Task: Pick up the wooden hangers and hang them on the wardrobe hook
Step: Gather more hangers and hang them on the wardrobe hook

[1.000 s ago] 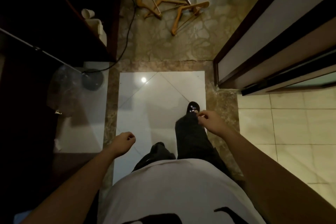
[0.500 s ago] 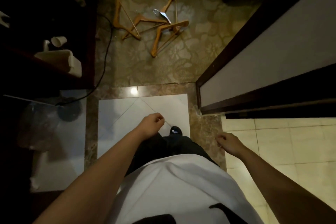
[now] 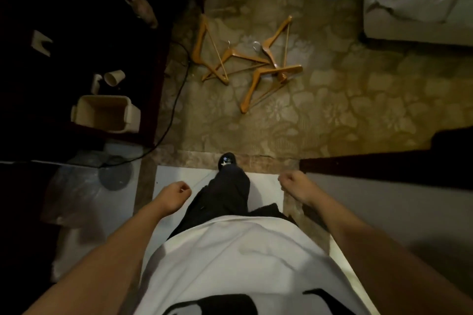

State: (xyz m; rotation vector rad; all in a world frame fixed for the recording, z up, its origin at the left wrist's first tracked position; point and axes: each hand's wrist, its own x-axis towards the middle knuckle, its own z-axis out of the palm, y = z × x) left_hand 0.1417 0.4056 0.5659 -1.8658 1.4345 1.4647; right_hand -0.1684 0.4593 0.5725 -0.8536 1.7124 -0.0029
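On the patterned floor (image 3: 320,115), four wooden hangers (image 3: 252,64), tangled.

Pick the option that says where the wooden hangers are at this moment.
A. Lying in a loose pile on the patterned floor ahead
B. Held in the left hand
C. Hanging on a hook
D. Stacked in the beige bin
A: the wooden hangers lie overlapping on the patterned floor, ahead of the person's shoe; the left hand and right hand are both loosely curled and hold nothing.
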